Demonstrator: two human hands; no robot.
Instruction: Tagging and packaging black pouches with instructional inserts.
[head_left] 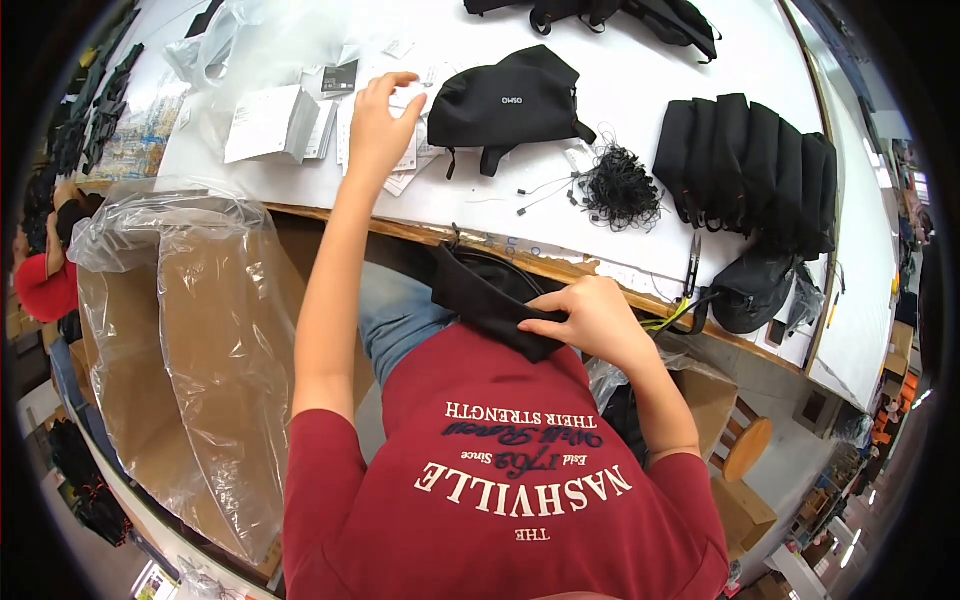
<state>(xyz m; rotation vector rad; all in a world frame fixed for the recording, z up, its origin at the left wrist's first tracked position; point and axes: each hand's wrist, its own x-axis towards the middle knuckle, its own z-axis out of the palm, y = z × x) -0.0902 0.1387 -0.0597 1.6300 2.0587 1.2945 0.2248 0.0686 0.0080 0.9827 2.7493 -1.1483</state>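
Observation:
My right hand [590, 318] grips a black fabric pouch [485, 300] that rests on my lap against the table's front edge, thumb and fingers pinching its right side. The pouch's zipped opening is turned up toward the table. Out over the table, my left hand [380, 130] is spread, thumb apart from the fingers, above loose white paper cards [403, 178]. Nothing can be seen held in it. Just right of that hand lies another black pouch [510, 100] with a small white print. A tangle of black tag strings [622, 188] sits to its right.
Stacked white cards [268, 125] and a clear plastic bag [270, 40] lie at the left. On the right are a row of black pouches [745, 160] and scissors [692, 265]. A plastic-lined cardboard box [200, 340] stands at my left; another person [48, 275] is beyond it.

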